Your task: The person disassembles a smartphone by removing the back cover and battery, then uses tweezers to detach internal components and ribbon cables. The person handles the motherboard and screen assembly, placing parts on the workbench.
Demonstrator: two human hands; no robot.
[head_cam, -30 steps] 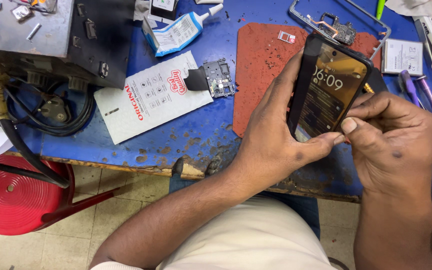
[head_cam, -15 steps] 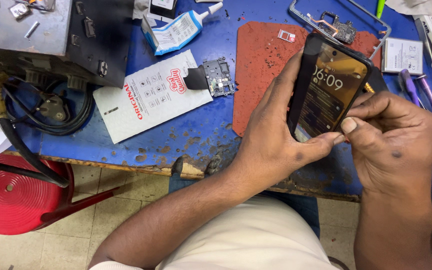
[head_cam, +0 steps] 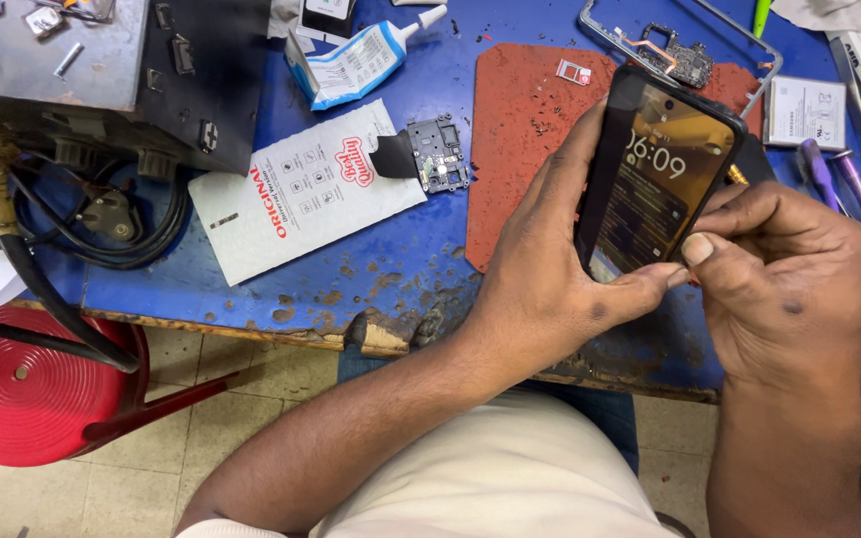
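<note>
Head view: smartphone held in both hands above blue tabletop.
Left hand (head_cam: 550, 269) grip clamped round lit smartphone (head_cam: 655, 179); right hand (head_cam: 784, 274) pinches its lower corner, over red mat (head_cam: 525, 130) near front edge.

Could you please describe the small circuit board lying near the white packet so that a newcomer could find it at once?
Start at the red mat on the blue workbench. Just left of it lies a white printed packet; the small circuit board sits at that packet's upper right corner. It is dark, squarish and bare, with a black tab toward the packet, unlike the board inside the phone frame farther right.
</note>
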